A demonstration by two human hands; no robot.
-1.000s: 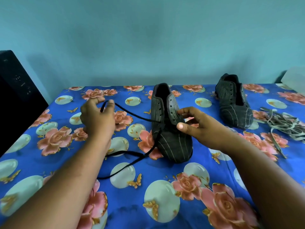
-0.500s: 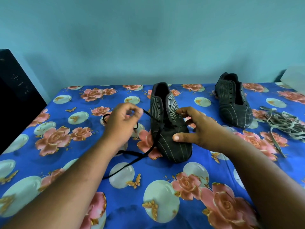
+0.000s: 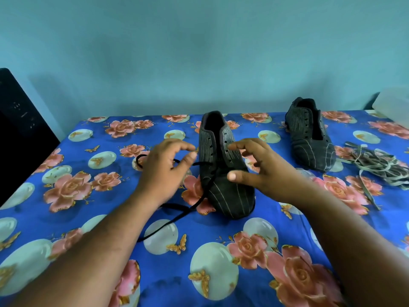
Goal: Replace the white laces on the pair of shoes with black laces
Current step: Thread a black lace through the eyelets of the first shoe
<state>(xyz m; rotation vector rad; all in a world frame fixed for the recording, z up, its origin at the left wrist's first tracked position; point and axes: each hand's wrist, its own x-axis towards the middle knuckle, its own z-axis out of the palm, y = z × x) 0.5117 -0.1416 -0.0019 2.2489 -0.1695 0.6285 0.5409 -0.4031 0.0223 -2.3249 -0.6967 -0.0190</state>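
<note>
A dark pinstriped shoe (image 3: 230, 196) stands toe toward me in the middle of the flowered blue cloth (image 3: 212, 251). A black lace (image 3: 168, 222) is threaded through its lowest eyelets; one end trails down to the left, and the other runs left to a loop behind my left hand. My left hand (image 3: 163, 171) is just left of the shoe, with thumb and forefinger curled at the lace where it leaves the eyelet. My right hand (image 3: 261, 171) grips the shoe, thumb on the vamp and fingers on the right eyelet flap. The second shoe (image 3: 309, 140) stands unlaced at the back right.
A tangle of pale removed laces (image 3: 380, 167) lies right of the second shoe. A black box-like object (image 3: 20, 134) stands at the left edge. A white object (image 3: 394, 103) sits at the far right corner. A teal wall rises behind.
My left hand has swung from the far left in to the shoe, bringing the lace with it. My right hand has slid up the shoe's right side.
</note>
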